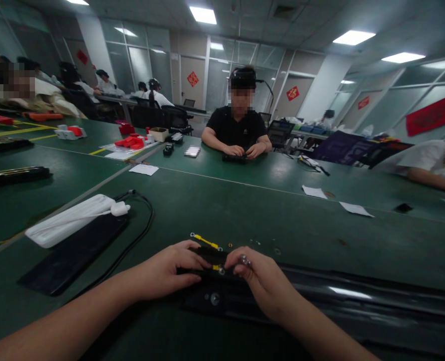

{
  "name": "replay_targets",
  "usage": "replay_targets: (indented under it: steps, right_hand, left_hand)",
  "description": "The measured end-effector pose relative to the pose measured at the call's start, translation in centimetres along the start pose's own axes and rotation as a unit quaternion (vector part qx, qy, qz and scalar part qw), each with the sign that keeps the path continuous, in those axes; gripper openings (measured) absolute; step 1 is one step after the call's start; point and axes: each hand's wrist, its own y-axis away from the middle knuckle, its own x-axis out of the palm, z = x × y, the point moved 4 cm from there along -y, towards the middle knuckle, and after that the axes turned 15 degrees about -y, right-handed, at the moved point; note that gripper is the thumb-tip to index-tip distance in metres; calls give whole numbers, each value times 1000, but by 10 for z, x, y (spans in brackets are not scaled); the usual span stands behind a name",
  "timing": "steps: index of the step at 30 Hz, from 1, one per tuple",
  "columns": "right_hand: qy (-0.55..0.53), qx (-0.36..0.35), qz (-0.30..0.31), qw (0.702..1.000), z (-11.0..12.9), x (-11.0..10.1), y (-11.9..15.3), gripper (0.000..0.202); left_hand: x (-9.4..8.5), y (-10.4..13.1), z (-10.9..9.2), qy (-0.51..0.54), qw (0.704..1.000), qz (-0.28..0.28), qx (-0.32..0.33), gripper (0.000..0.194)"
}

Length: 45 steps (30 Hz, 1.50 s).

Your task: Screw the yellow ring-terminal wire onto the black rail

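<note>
A long, glossy black housing (343,293) lies across the table in front of me. My left hand (170,271) grips its left end, thumb on the near side and fingers over the top. Beside those fingertips, a short yellow lead with a ring terminal (218,268) shows at a shiny fastener. My right hand (262,283) is curled over the housing just right of that terminal. A small shiny metal piece (245,260) pokes out between its thumb and curled fingers; its kind is unclear. Beyond the hands lies a yellow wire with ring ends (206,241).
Left of my arm, a white power strip (75,220) rests by a flat black panel (72,255), with a black cable (147,220) looping alongside. A small brass-coloured nut or washer (230,245) lies ahead. Across the green table (215,200) sits a co-worker (237,120). Paper slips (314,192) lie rightward.
</note>
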Motion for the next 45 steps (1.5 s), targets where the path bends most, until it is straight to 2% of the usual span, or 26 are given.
replay_targets:
  steps: [10, 19, 26, 45]
  right_hand:
    - [-2, 5, -9, 1000, -1, 0, 0, 14]
    - [-8, -8, -7, 1000, -2, 1, 0, 13]
    - [-6, 7, -13, 1000, -2, 1, -1, 13]
    - [1, -9, -16, 1000, -6, 1, 0, 9]
  left_hand:
    - [-1, -1, -3, 17, 1000, -11, 4, 24]
    - [-1, 0, -2, 17, 1000, -2, -11, 23]
    - [-1, 0, -2, 18, 1000, -1, -18, 19]
    - [0, -1, -3, 10, 1000, 9, -13, 26]
